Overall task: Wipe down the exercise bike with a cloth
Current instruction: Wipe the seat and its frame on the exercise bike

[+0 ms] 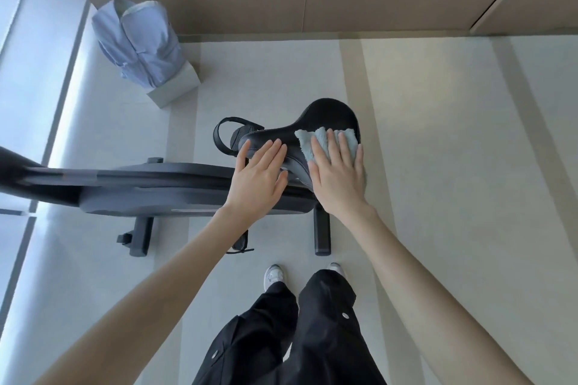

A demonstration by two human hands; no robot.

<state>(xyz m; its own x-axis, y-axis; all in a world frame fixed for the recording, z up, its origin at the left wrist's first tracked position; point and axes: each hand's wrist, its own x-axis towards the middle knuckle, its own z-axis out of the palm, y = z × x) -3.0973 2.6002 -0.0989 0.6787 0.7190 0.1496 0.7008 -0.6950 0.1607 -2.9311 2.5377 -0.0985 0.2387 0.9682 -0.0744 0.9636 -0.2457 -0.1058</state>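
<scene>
The left hand [259,180] lies flat with straight fingers on the nose of the black padded saddle [328,114]; the right hand [339,180], fingers straight and spread, presses the pale blue fluffy cloth [314,142] onto the saddle's near side, curled round nothing; the saddle is mid-wipe; the dark grey exercise bike frame [162,194], blurred leftwards, probably remains undone.

1. Exercise bike [156,187] stands on the floor [438,166], crosswise to the view.
2. Saddle [328,116] sits at its right end; cloth [316,142] lies on the saddle, under the right hand [339,178].
3. Left hand [258,178] rests on the saddle's nose, left of the cloth.
4. Shirt [140,47] hangs behind the bike, over a box [178,87].
</scene>
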